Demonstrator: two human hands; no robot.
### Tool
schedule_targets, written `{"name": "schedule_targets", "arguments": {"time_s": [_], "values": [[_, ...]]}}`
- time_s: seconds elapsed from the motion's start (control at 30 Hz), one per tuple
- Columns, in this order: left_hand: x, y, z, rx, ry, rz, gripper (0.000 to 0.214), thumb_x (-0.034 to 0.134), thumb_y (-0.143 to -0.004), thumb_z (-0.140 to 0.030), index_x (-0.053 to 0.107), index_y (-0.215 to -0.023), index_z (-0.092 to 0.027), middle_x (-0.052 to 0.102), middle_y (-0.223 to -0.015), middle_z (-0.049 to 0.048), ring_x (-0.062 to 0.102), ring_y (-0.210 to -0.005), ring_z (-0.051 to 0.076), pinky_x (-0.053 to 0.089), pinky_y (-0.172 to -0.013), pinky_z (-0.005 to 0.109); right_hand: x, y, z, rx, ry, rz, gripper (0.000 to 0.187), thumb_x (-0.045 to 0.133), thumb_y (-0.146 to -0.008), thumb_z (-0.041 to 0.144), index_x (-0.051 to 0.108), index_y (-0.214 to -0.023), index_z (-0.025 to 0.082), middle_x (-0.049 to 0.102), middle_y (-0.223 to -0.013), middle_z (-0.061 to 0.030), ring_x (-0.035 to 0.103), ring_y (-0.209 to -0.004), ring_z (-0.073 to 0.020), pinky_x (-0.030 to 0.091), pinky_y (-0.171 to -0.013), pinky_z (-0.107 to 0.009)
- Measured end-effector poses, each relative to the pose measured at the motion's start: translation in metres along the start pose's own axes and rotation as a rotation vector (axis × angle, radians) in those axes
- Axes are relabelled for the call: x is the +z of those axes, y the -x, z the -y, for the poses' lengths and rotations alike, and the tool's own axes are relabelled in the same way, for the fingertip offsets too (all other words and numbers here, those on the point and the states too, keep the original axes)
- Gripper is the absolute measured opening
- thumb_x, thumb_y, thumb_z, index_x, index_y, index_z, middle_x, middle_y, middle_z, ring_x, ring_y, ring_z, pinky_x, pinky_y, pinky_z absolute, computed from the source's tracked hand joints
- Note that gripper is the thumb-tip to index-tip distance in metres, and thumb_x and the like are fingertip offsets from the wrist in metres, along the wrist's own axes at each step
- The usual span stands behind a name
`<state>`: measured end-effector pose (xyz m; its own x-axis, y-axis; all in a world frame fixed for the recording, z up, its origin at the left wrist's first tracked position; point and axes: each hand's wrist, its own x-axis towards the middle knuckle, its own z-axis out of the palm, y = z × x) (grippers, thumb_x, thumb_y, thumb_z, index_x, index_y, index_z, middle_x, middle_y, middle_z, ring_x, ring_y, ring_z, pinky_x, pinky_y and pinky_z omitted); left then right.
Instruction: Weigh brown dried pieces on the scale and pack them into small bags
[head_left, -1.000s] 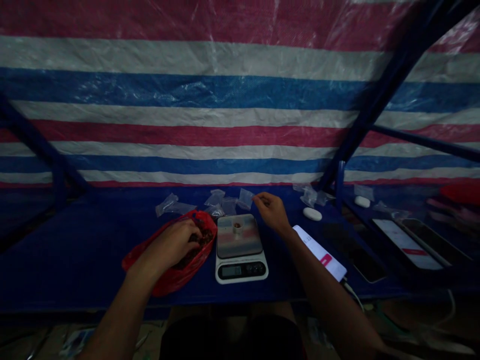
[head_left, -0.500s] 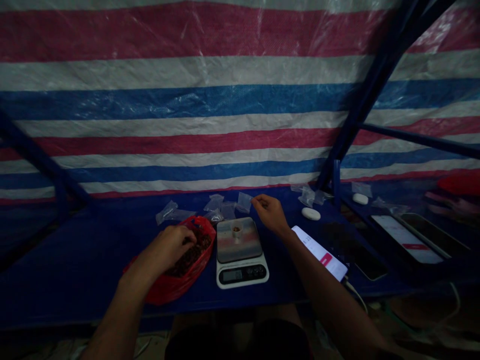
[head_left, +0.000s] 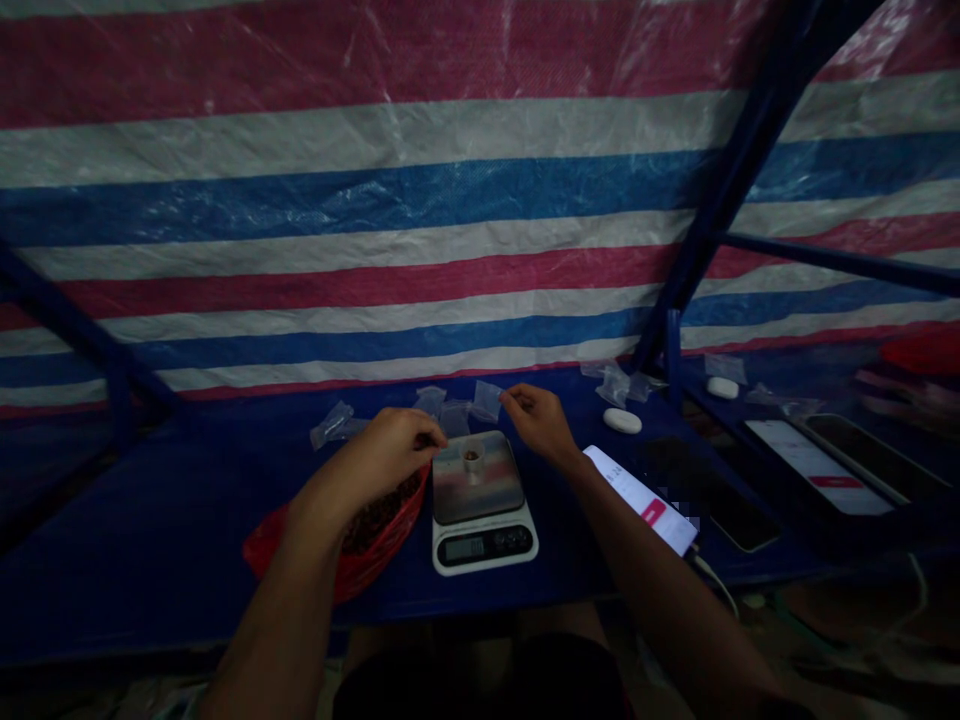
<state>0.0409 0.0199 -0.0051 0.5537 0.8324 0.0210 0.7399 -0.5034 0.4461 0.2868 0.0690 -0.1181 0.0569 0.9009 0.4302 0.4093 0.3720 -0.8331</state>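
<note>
Seeing the right hand [head_left: 541, 425] pinched closed on the corner of a small clear plastic bag [head_left: 487, 401], just behind the digital scale [head_left: 484, 545]. Left hand [head_left: 382, 450] is curled closed, fingertips over the scale's left edge; I can't tell if it holds anything. A small cup [head_left: 471, 462] stands on the scale's plate with dark pieces inside. Left forearm and hand block part of the red plastic bag [head_left: 262, 540], which lies on the blue counter [head_left: 150, 530] beside the scale, with dark brown pieces [head_left: 382, 515] showing in its mouth. More clear bags [head_left: 334, 425] lie along the counter's back edge, others near a white oval object [head_left: 622, 421]. To the right, a phone with a lit white screen [head_left: 645, 500] lies beside a dark phone [head_left: 712, 500]. Striped tarp [head_left: 480, 200] hangs behind, crossed by a blue metal frame [head_left: 720, 200].
</note>
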Motion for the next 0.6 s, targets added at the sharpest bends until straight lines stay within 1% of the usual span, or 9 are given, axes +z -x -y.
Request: {"name": "schedule_targets", "arguments": {"time_s": [0.1,0.2,0.27,0.47,0.6], "values": [[0.009,-0.02,-0.01,0.065,0.05,0.013,0.022,0.061,-0.087,-0.011,0.079,-0.093,-0.021,0.08,-0.098,0.0024,0.073,-0.092,0.018,0.052,-0.084,0.025,-0.001,0.0,0.0,-0.017,0.027,0.009,0.03,0.059,-0.092,0.041,0.071,-0.081,0.017,0.065,-0.063,-0.0013,0.054,-0.055,-0.0147,0.038,-0.054,-0.026],[0.021,-0.035,-0.011,0.115,0.066,0.032,0.02,0.063,-0.086,-0.011,0.08,-0.091,-0.02,0.079,-0.094,0.0029,0.072,-0.088,0.018,0.051,-0.081,0.026,-0.001,-0.001,-0.002,-0.034,0.047,0.012,0.029,0.058,-0.092,0.04,0.071,-0.083,0.017,0.066,-0.065,-0.0018,0.054,-0.055,-0.0146,0.038,-0.054,-0.026],[0.028,-0.04,-0.01,0.131,0.079,0.043,0.019,0.064,-0.086,-0.01,0.08,-0.091,-0.019,0.079,-0.093,0.0031,0.072,-0.085,0.017,0.051,-0.078,0.026,-0.001,-0.001,-0.003,-0.037,0.043,0.007,0.028,0.058,-0.093,0.04,0.071,-0.083,0.017,0.065,-0.064,-0.001,0.052,-0.053,-0.014,0.036,-0.053,-0.026],[0.036,-0.042,-0.012,0.153,0.077,0.049,0.013,0.067,-0.087,-0.011,0.077,-0.091,-0.017,0.078,-0.096,0.0051,0.071,-0.09,0.019,0.051,-0.081,0.027,-0.001,-0.001,-0.003,-0.046,0.05,0.013,0.027,0.058,-0.093,0.039,0.07,-0.082,0.017,0.059,-0.059,0.0017,0.048,-0.052,-0.0126,0.034,-0.052,-0.026],[0.041,-0.04,-0.009,0.148,0.077,0.031,0.01,0.068,-0.089,-0.015,0.077,-0.092,-0.018,0.078,-0.096,0.005,0.072,-0.091,0.019,0.051,-0.082,0.029,-0.002,-0.001,-0.002,-0.035,0.071,0.014,0.028,0.058,-0.093,0.04,0.071,-0.082,0.017,0.06,-0.06,0.0013,0.048,-0.051,-0.0126,0.034,-0.052,-0.026]]}}
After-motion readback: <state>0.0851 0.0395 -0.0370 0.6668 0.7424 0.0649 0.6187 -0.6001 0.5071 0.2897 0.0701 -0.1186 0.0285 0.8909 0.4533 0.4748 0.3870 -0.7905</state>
